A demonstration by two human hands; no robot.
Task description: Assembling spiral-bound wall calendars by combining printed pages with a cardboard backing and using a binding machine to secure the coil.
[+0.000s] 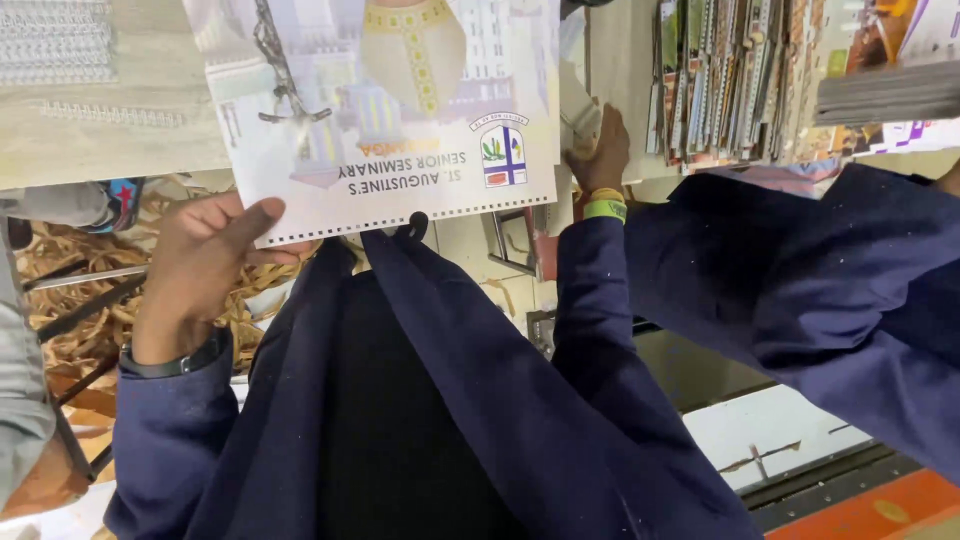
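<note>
Where left fingers (255,216) pinch, calendar (420,110) corner, thumb on top.

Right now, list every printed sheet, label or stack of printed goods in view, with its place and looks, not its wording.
Printed sheet: top centre, held at its lower left corner by the left hand; white, rectangular, punched lower edge, pale building picture, a yellow-trimmed garment and a small crest.
Stack of printed sheets: upper right, standing on edge, multicoloured, beside the right hand.
Grey pile: far right, flat layered sheets.
</note>
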